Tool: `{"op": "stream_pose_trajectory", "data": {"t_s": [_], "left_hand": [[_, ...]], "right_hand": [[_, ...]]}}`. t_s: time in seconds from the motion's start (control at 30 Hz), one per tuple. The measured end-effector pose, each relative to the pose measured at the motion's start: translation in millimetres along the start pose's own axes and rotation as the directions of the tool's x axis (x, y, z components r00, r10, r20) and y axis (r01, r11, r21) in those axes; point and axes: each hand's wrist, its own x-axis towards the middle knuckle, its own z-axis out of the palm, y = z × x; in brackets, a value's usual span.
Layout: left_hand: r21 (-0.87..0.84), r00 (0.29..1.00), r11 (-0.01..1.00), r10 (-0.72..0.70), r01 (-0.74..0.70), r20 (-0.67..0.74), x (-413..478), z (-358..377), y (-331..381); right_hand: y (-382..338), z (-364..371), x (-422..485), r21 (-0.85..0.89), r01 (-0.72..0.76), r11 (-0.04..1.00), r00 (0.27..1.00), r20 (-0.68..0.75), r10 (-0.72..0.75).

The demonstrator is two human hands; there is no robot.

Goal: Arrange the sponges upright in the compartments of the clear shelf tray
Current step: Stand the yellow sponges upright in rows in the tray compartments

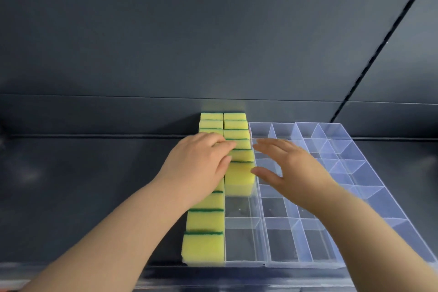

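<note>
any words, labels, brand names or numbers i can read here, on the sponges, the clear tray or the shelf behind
No readable text in this view.
The sponges show plain yellow foam with green edges and no print.
The clear tray is bare plastic with no label or number visible.
The shelf wall is dark and blank.
The left hand covers part of the sponge rows, so anything under it cannot be checked.

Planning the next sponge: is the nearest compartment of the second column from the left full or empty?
Empty: that nearest compartment, beside the front sponge, shows only clear plastic.
</note>
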Motion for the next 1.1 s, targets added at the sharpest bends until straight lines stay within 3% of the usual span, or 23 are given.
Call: {"op": "stream_pose_trajectory", "data": {"t_s": [0.23,0.4,0.77,1.1], "left_hand": [[0.060,0.995,0.995,0.080,-0.076,-0.057,-12.4,-8.5,66.8],[-0.013,0.996,0.998,0.063,-0.064,-0.067,-15.1,8.3,151.4],[-0.146,0.999,0.988,0.047,-0.050,-0.023,3.9,70.8,343.1],[-0.152,0.983,0.974,0.155,-0.168,-0.098,89.5,105.5,423.6]], "right_hand": [[16.9,-21.7,-71.3,0.116,-0.133,0.984,0.970,-0.188,0.153],[65.5,-57.6,-152.1,0.198,-0.189,0.962,0.924,-0.296,0.243],[195.4,-129.4,-327.5,0.348,-0.288,0.892,0.873,-0.288,0.394],[295.0,-185.7,-361.9,0.346,-0.315,0.884,0.808,-0.390,0.441]]}}
